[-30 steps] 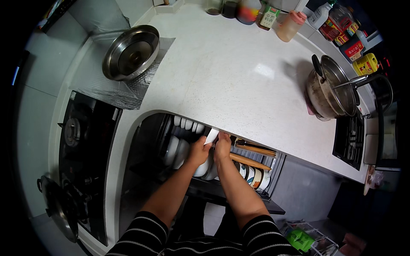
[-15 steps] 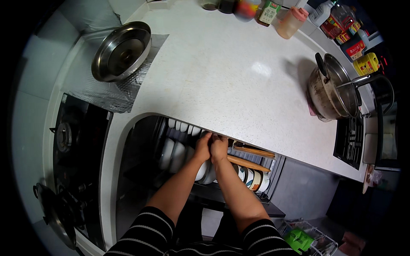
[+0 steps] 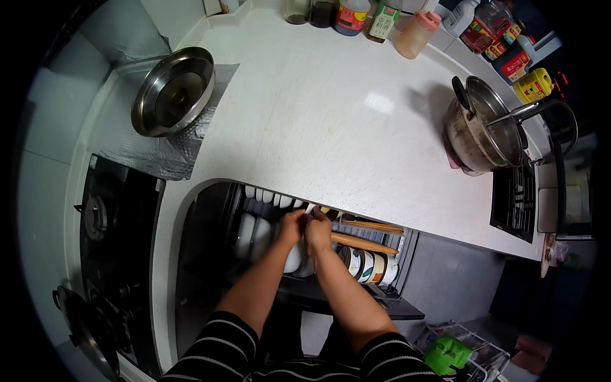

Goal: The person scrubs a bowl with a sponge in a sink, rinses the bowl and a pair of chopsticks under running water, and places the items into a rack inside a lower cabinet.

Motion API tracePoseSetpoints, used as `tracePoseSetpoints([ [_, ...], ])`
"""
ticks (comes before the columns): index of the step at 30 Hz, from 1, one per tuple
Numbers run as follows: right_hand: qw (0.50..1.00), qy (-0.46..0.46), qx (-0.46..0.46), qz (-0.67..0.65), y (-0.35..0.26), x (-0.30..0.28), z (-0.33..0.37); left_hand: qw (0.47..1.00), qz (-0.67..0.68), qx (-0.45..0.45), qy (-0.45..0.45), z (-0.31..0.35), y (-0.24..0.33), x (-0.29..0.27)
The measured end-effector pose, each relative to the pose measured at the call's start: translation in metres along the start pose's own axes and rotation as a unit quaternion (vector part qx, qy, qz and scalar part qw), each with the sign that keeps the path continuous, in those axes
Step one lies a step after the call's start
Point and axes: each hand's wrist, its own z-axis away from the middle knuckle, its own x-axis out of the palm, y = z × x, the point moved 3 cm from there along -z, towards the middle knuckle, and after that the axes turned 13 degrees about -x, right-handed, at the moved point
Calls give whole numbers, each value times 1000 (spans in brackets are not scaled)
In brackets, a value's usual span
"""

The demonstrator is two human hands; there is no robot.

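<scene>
Both hands are close together over an open drawer of dishes, below the counter's front edge. My left hand (image 3: 293, 225) is closed, its fingers curled beside a row of small white dishes (image 3: 267, 197) standing on edge. Touching or nearly touching it, my right hand (image 3: 318, 229) is closed too, with thumb and fingers pinched. Whatever lies between the fingers is hidden. White bowls (image 3: 245, 234) stand left of my left forearm. To the right of my right hand are a wooden rolling pin (image 3: 364, 242), chopsticks (image 3: 372, 226) and a row of patterned bowls (image 3: 366, 265).
A white counter (image 3: 299, 114) runs beyond the drawer. On it are a steel pan (image 3: 173, 92) at left, a large pot (image 3: 480, 130) at right and bottles (image 3: 351, 18) at the back. A black gas stove (image 3: 118, 254) lies left; a wire rack (image 3: 477, 350) stands low right.
Both hands have drawn back slightly from the counter's edge and shifted a little left, staying together. The view has tilted slightly, showing more of the bottles at the back.
</scene>
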Motion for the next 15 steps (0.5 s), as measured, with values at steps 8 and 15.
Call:
tracePoseSetpoints([
  [8, 996, -47, -70, 14, 49, 2, -6, 982, -158, 69, 70, 5, -3, -14],
  [15, 999, -24, -16, -26, 71, 11, -11, 995, 22, -70, 62, -45, -19, -46],
])
